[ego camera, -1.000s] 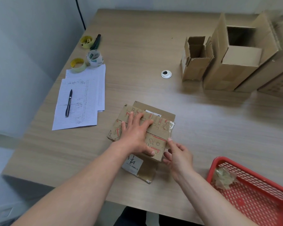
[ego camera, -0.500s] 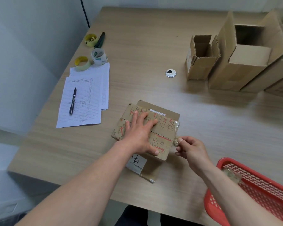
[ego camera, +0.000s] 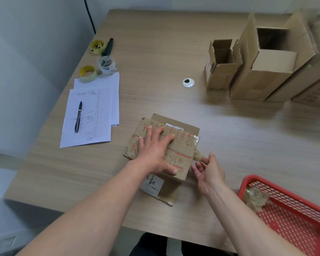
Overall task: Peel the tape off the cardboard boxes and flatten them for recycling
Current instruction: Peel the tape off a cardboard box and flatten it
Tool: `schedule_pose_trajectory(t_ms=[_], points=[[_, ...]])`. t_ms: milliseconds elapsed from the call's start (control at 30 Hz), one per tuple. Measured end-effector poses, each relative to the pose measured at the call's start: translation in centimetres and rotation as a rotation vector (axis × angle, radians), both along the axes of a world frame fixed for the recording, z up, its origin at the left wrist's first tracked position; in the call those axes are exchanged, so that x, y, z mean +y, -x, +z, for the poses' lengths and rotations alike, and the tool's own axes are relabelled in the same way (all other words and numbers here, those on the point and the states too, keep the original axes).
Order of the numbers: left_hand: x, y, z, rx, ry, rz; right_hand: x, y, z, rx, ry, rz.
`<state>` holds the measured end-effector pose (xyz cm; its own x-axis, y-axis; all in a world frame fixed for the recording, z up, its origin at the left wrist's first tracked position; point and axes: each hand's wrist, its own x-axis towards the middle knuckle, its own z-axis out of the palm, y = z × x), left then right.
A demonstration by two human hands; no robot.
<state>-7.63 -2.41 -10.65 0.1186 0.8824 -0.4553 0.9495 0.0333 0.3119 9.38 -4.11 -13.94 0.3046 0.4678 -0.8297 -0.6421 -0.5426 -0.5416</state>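
Since the earlier frames, right hand (ego camera: 209, 172) has drawn a tape wad (ego camera: 197, 156) off the printed box (ego camera: 175, 145) and pinches it at the right edge. Counter (ego camera: 229, 145) carries the box near centre. Left hand (ego camera: 153, 154) presses flat on top, fingers spread, evidently steadying it against the pull. Red basket (ego camera: 248, 183), near right, holds discarded tape.

Lighting: soft, even daylight, moderately bright, source toward 1 o'clock. Pale sheen across the desk (ego camera: 229, 126) centre. Shadows: diffuse, falling toward 7 o'clock beneath the open boxes (ego camera: 262, 71). Distortion: wide-angle bowing at all edges. Focus: centre sharp; 2 o'clock corner soft and smeared.
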Motion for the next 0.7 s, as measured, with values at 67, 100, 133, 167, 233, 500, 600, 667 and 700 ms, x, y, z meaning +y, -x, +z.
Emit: schedule_pose_trajectory(t_ms=[67,100,133,167,233,500,600,667,700], points=[[0.0,0.0,0.0,0.006,0.004,-0.003,-0.7,-0.3,0.0,-0.025,0.009,0.127],[0.0,0.0,0.0,0.009,0.007,-0.006,-1.0,-0.4,0.0,-0.047,0.013,0.197],[0.0,-0.1,0.1,0.012,0.009,-0.007,-1.2,-0.5,-0.2,-0.063,-0.001,0.254],[0.0,-0.1,0.1,0.012,0.011,-0.007,-1.1,-0.4,-0.2,-0.059,-0.022,0.282],[0.0,-0.1,0.2,0.013,0.012,-0.005,-0.6,-0.2,-0.2,-0.054,-0.061,0.301],[0.0,0.1,0.1,0.006,0.016,-0.011,5.0,-1.9,1.7,-0.307,-0.131,0.29],[0.1,0.1,-0.1,-0.007,0.012,-0.009,5.3,-2.5,2.2,-0.404,-0.206,0.45],[0.1,0.1,0.0,-0.01,0.009,-0.004,4.7,-2.6,2.2,-0.589,-0.28,0.613],[0.1,0.1,-0.1,-0.008,0.007,-0.003,4.2,-2.6,2.1,-0.737,-0.338,0.741]])
